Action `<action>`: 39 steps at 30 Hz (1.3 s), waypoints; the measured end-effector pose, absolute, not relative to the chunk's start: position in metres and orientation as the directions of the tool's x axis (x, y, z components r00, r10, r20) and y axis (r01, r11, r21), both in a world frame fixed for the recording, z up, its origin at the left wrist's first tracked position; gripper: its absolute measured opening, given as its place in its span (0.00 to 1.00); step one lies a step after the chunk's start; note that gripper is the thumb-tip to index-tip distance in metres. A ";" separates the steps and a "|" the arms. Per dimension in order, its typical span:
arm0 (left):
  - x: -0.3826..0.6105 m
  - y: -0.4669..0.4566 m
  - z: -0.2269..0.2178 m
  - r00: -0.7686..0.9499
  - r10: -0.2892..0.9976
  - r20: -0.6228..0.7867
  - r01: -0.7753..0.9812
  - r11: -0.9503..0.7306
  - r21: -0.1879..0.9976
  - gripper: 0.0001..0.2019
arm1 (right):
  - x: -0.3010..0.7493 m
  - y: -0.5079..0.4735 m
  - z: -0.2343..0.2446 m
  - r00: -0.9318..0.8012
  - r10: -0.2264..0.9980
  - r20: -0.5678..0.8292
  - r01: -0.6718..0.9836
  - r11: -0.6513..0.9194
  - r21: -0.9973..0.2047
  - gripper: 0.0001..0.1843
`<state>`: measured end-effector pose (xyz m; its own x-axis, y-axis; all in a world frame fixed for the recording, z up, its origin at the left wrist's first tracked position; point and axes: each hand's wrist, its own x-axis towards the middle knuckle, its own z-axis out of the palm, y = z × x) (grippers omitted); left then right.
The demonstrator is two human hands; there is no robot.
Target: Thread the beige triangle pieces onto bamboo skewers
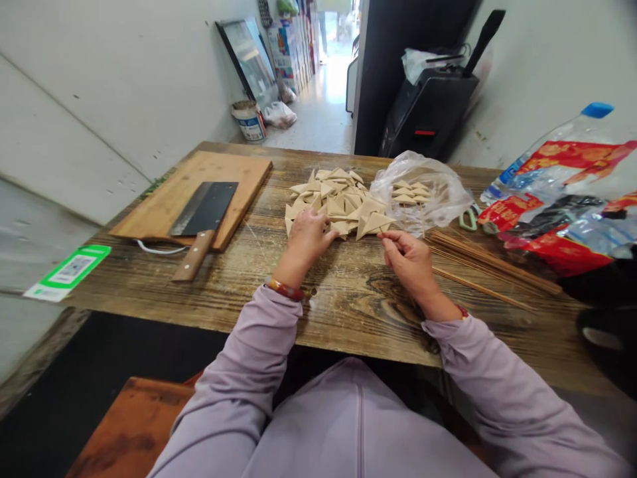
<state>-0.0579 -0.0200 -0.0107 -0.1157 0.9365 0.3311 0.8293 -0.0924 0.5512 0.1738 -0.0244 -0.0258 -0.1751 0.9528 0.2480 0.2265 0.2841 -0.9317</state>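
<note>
A heap of beige folded triangles [326, 189], perhaps tofu skin, lies mid-table. My left hand [309, 232] reaches onto the heap's near left side, thumb apart from the fingers; its fingertips are partly hidden among the pieces. My right hand [409, 260] is closed, thumb and forefinger pinching what looks like a thin skewer, mostly hidden by the fingers. Right at those fingertips rests a larger triangle [374, 222], at the heap's right edge. Beyond the right hand, finished-looking rows of triangles on sticks [411, 192] lie on a clear plastic bag [445, 192].
Loose wooden skewers [497, 262] lie right of my right hand. A cleaver [206, 212] rests on a cutting board [243, 174] at left, its handle overhanging the near edge. Scissors [468, 218], a plastic bottle [562, 143] and red packaging [557, 249] crowd the right side.
</note>
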 end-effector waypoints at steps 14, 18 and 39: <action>-0.051 -0.014 -0.014 -0.180 0.952 0.246 0.564 -0.105 0.819 0.10 | 0.171 -0.028 -0.023 -0.210 0.944 0.253 0.208 0.296 -0.932 0.15; -0.053 -0.016 -0.006 -0.290 0.957 0.018 -0.049 -0.034 0.998 0.13 | 0.169 -0.034 -0.019 -0.254 0.938 0.236 0.198 0.289 -0.937 0.15; -0.053 -0.019 0.007 -0.294 0.937 -0.188 -0.492 0.020 0.870 0.11 | 0.167 -0.041 -0.024 -0.365 0.909 0.199 0.248 0.301 -0.921 0.14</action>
